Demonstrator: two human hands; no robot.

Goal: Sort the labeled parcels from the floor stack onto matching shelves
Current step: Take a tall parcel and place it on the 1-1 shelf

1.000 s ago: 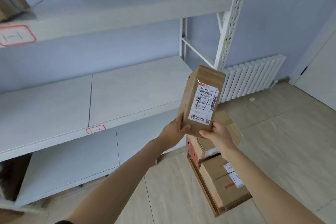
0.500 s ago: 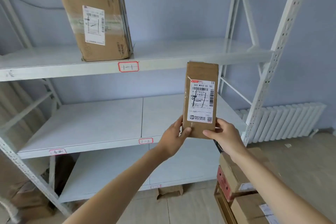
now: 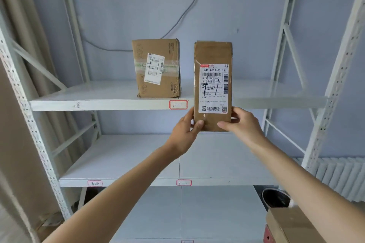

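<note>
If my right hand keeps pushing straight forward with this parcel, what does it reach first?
Probably the front edge of the top white shelf; the tall brown cardboard parcel in the right hand overlaps it. Depth is unclear.

On the white shipping label (image 3: 213, 88) of the tall brown parcel (image 3: 213, 53), "642 M003-00 181" is printed above a barcode, a hand-drawn "1-1" is marked across the smaller print, and a QR code is set at the lower right; the Chinese lines are too small to be read with certainty. A red-bordered tag (image 3: 178, 104) on the upper shelf edge (image 3: 98, 105) is marked "1-1", and the tag (image 3: 183, 182) on the middle shelf edge (image 3: 227, 182) is marked "1-2". The writing on the tag (image 3: 95, 183) further left and on the label (image 3: 154, 68) of the box (image 3: 158, 89) on the upper shelf cannot be made out.
</note>
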